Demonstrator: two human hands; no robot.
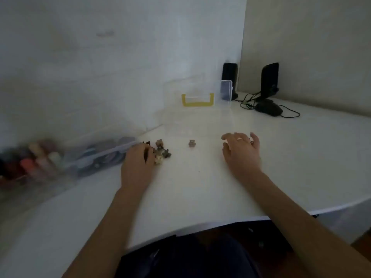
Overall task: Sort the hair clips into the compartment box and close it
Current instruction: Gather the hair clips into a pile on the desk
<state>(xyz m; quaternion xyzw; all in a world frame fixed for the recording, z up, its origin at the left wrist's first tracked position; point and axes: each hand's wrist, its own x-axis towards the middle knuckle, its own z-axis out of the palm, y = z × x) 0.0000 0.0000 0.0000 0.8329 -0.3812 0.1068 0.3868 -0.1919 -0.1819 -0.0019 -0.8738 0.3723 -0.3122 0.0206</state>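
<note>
Head view: left fingers (147, 152) among hair clips (161, 152).

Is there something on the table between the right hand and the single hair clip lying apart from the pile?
Nothing visible. The right hand hovers open to the right of the lone hair clip, and only bare white table lies between them.

Bare table (200, 187) lies open between the left hand (136, 167) and the right hand (242, 152), crossed only by one small clip (192, 143). A clip pile (161, 152) crowds the left hand. The clear box (197, 109) blocks the far side, and a long tray (60, 161) blocks the left.
</note>
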